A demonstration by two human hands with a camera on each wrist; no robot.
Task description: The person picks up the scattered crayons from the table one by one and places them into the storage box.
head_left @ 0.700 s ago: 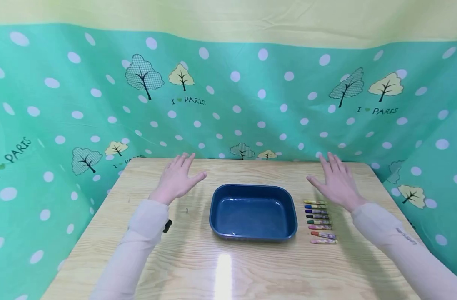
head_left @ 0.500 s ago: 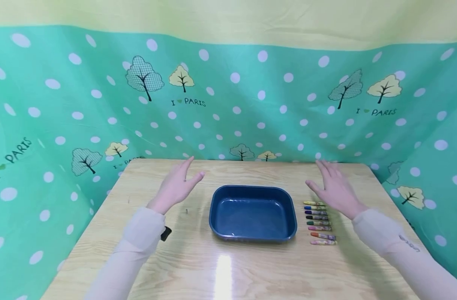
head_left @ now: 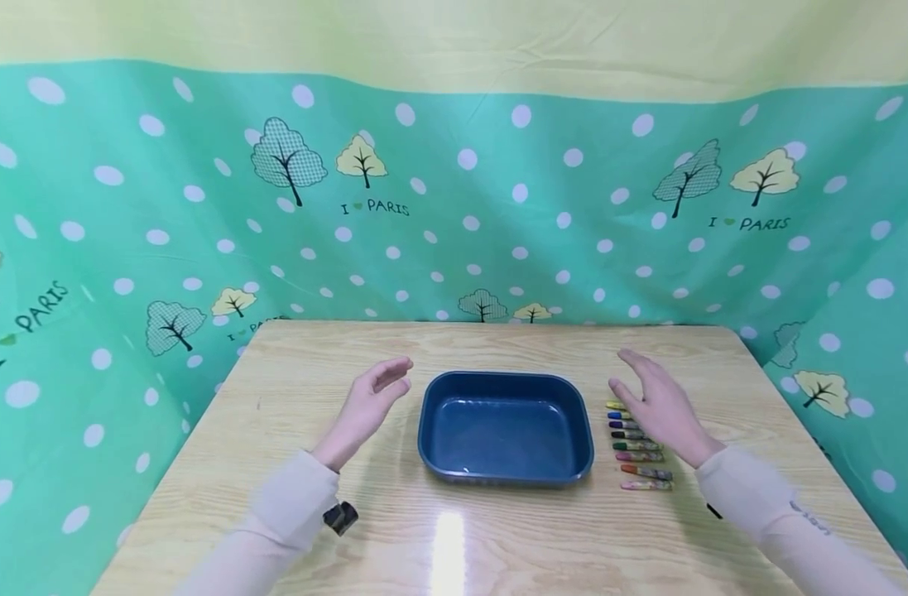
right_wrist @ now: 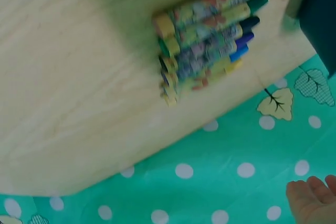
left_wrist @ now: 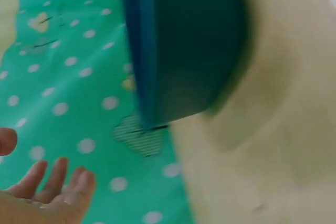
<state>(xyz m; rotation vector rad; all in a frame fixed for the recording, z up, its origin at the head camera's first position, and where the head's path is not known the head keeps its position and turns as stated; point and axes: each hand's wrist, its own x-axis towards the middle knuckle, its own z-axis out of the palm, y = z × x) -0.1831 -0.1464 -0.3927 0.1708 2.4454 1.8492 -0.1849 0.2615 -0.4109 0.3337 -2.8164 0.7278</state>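
Wooden table (head_left: 558, 542) under 1 blue basin (head_left: 506, 443), 8 crayons (head_left: 636, 446)

Bright head view, white glare (head_left: 449, 553) on the tabletop (head_left: 543, 542); wrist views dimmer, blurry

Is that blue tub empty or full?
The blue tub is empty: its bare bottom shows, and the crayons lie outside, beside it.

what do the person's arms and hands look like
The left sleeve and right sleeve are long and pale. The right one carries small dark lettering, unreadable here. A black object shows at the left sleeve's edge. The left hand and right hand are gloveless.
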